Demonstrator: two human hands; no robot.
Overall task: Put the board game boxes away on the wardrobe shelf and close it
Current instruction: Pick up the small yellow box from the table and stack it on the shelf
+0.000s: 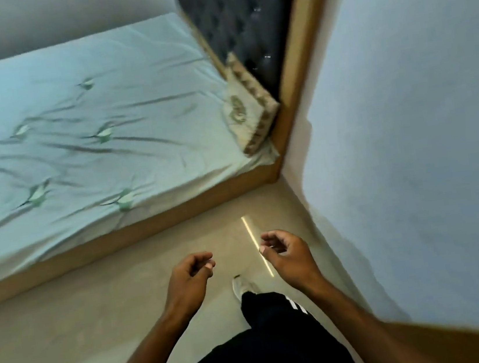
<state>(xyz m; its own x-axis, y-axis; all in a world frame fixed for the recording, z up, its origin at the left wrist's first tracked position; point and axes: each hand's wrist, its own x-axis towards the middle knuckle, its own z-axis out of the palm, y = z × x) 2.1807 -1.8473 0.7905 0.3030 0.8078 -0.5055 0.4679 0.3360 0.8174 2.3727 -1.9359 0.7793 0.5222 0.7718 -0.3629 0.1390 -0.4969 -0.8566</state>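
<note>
A flat beige item with a patterned edge (249,113), either a box or a cushion, leans at the head of the bed against the dark padded headboard (247,18). No wardrobe shelf is in view. My left hand (191,274) and my right hand (285,253) hang low over the floor in front of me. Their fingers are loosely curled and hold nothing. Both hands are well short of the beige item, which lies up and beyond them on the bed.
The bed with a pale green sheet (74,136) and a wooden frame (135,228) fills the left. A pale blue wall (408,128) with wooden trim (465,334) stands at the right. A strip of beige floor (98,321) runs between them, with my leg and shoe (243,287) on it.
</note>
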